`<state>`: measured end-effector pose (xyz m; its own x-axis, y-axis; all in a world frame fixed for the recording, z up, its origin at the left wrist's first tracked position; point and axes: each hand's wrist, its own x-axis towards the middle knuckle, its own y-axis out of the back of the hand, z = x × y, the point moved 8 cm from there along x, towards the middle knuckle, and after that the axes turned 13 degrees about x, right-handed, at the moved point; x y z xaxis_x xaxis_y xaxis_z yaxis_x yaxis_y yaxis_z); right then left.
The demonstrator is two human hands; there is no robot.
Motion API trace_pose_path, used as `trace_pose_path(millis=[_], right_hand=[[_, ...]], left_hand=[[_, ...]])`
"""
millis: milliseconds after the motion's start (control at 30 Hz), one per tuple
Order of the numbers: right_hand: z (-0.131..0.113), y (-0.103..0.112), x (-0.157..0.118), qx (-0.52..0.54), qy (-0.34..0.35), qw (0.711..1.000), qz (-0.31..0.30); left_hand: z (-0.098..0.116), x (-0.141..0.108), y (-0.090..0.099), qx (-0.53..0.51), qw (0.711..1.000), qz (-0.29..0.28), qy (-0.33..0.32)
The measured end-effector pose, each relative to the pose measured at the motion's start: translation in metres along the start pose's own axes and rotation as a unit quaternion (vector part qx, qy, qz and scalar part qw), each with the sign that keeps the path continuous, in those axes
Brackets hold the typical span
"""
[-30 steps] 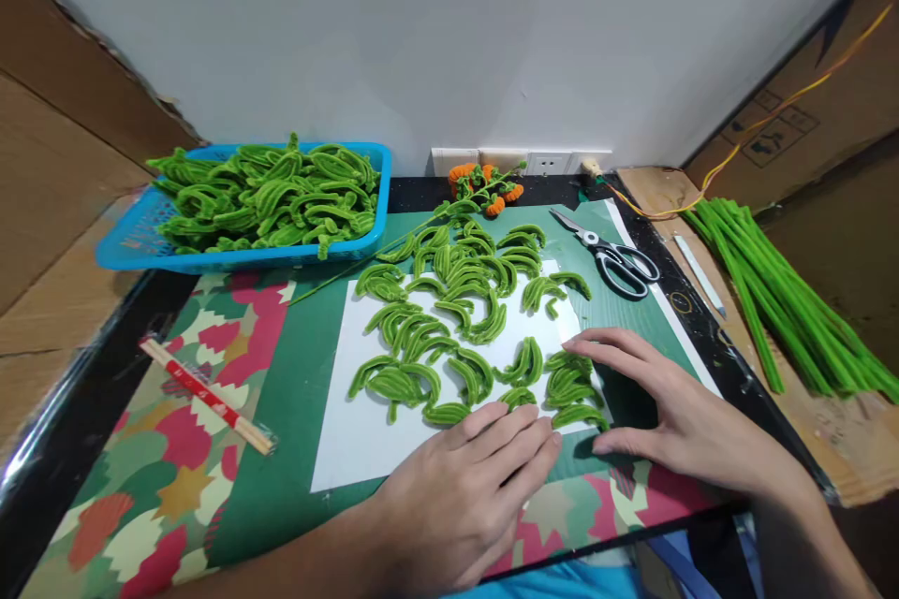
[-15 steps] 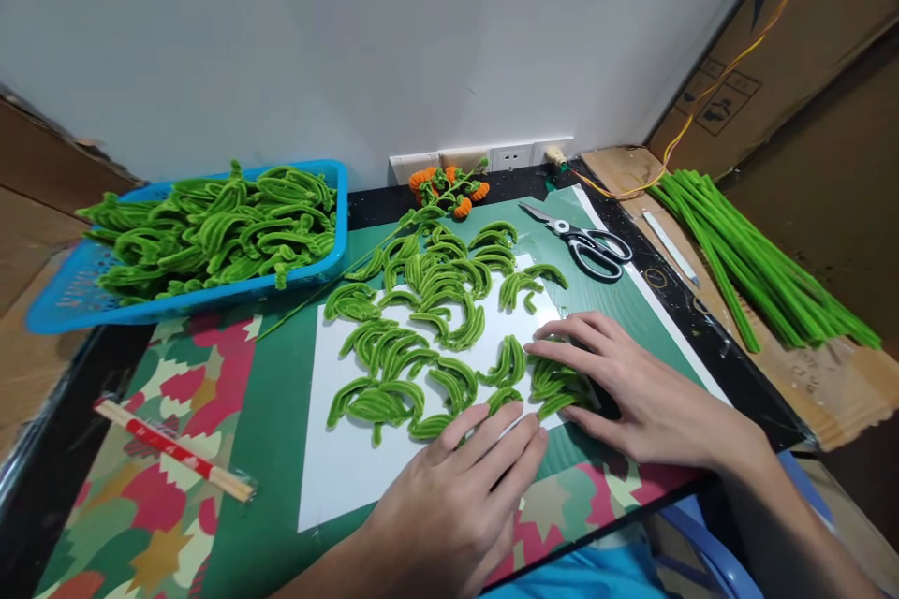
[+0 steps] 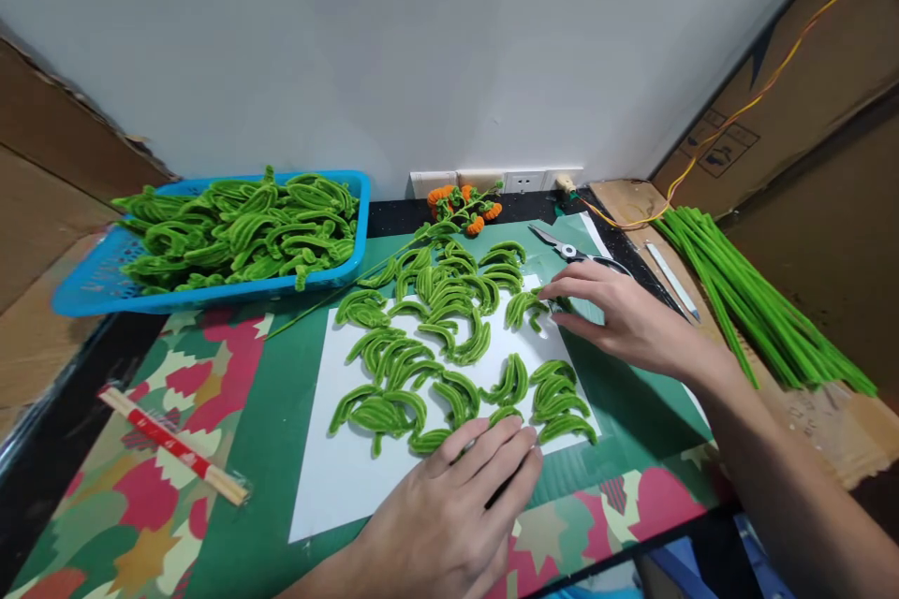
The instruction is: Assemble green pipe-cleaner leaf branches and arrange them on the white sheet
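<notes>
Many curved fuzzy green pieces (image 3: 449,309) are spread over a white sheet (image 3: 330,487) on a green mat. My left hand (image 3: 460,496) rests at the sheet's lower edge, fingers lying flat beside and partly over a few pieces. Further up, my right hand (image 3: 618,314) reaches in from the right, thumb and fingers apart at a small cluster (image 3: 525,307) near the sheet's upper right. Its fingertips are at a piece there; whether they grip it is unclear. Another cluster (image 3: 560,402) lies below my right hand.
A blue basket (image 3: 361,234) heaped with green pieces stands at the back left. Scissors (image 3: 567,251) lie partly behind my right hand. Green stems (image 3: 758,299), a white pen (image 3: 672,279), orange flowers (image 3: 476,225) and wrapped chopsticks (image 3: 172,446) lie around the mat.
My right hand has moved up from the right cluster to the small upper cluster, uncovering the right one. My left hand has stayed nearly in place. The view has shifted slightly.
</notes>
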<state>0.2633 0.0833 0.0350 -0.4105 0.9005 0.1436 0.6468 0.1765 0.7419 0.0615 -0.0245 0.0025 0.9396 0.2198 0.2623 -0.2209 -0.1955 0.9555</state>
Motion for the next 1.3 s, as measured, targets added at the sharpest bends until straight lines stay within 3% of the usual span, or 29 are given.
trace_pose_path(millis=[167,400,567,833,1300], right_hand=[[0.002,-0.021,0.020,-0.003,0.053,0.996,-0.077],[0.012,-0.024,0.011,0.028,0.032,0.997,-0.057],[0.016,-0.027,0.008,0.059,-0.002,0.995,-0.077],[0.015,-0.023,0.003,0.086,-0.018,0.992,-0.087],[0.002,-0.027,-0.005,0.082,0.000,0.986,-0.143]], left_hand=[[0.001,-0.001,-0.002,0.005,1.000,0.020,0.011],[0.002,0.001,-0.002,-0.010,1.000,0.020,0.021],[0.004,0.004,0.000,-0.019,0.999,0.036,0.026],[0.007,0.000,-0.010,-0.041,0.998,0.001,0.042],[0.004,0.002,-0.004,-0.049,0.998,0.009,0.047]])
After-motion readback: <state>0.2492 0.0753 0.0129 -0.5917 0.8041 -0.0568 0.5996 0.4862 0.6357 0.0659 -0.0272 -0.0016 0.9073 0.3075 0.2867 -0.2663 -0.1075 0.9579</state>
